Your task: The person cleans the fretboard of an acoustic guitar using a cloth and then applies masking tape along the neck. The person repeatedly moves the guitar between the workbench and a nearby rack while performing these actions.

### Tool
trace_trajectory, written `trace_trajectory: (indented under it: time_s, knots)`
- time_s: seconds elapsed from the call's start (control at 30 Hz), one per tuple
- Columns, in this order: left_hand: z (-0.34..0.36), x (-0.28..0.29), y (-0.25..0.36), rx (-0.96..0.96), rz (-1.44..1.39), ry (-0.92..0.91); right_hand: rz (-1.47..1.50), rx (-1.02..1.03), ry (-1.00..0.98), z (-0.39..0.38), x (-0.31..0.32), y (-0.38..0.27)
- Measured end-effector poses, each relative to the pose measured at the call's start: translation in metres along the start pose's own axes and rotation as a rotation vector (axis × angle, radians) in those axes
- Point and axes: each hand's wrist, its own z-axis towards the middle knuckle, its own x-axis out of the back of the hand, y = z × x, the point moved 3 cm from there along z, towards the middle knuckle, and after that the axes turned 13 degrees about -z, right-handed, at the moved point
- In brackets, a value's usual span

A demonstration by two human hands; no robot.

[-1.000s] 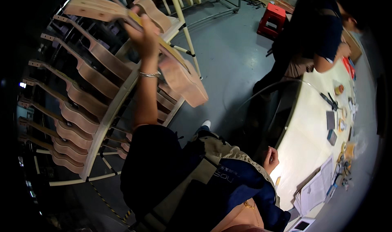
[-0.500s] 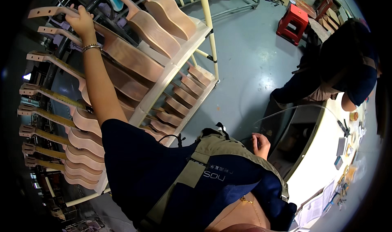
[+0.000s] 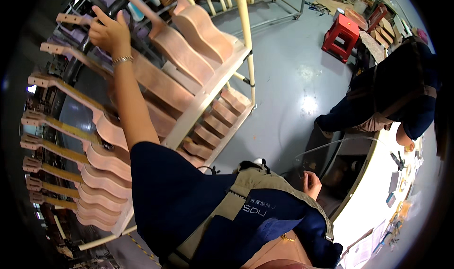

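Observation:
My left hand (image 3: 109, 32) reaches out over the rack at the far left, index finger and thumb stretched apart and the other fingers curled. It holds nothing I can see. Close beside it is the headstock of an unfinished wooden guitar neck (image 3: 71, 18); part of that neck is hidden behind the hand. Below my wrist stands a bare guitar body (image 3: 163, 82), with two more bare guitar bodies (image 3: 184, 53) to its right. Near my waist, my right hand (image 3: 311, 184) is partly covered by my clothing, its visible fingers curled in with nothing showing in them.
Several guitars with fretted necks (image 3: 61, 148) line the rack's near left. The pale rack rail (image 3: 208, 103) runs diagonally, above a lower shelf of bodies. A white workbench (image 3: 359, 202) with small tools stands right, where a co-worker (image 3: 388, 89) bends. A red stool (image 3: 340, 37) stands beyond.
My left hand has let go of the guitar neck; its index finger and thumb have spread. That neck's headstock now sits further right. The whole view has shifted slightly.

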Motion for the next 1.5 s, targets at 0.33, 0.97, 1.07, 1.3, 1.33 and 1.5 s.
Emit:
trace_trajectory:
  time_s: [0.33, 0.97, 1.07, 1.3, 1.33, 1.5]
  knots:
    - [-0.094, -0.176, -0.006, 0.659, -1.077, -0.661, -0.047, 0.077, 0.081, -0.022, 0.007, -0.012]
    - [0.009, 0.397, 0.388, -0.017, -2.376, -0.946, -0.060, 0.452, 0.513, -0.151, 0.191, 0.036]
    - [-0.038, 0.514, 0.472, -0.849, -2.252, -0.874, -0.320, 0.518, 0.785, -0.202, 0.248, 0.015]
    - [-0.211, 0.748, 0.557, -1.809, -2.324, -0.259, -0.666, -0.637, 0.630, -0.291, 0.276, 0.085]
    - [-0.211, 0.773, 0.552, -1.871, -2.280, -0.215, -0.787, -0.848, 0.606, -0.308, 0.264, 0.109]
    - [-0.236, 0.821, 0.598, -2.653, -2.165, -0.598, -0.587, -1.098, 0.703, -0.346, 0.210, 0.176]
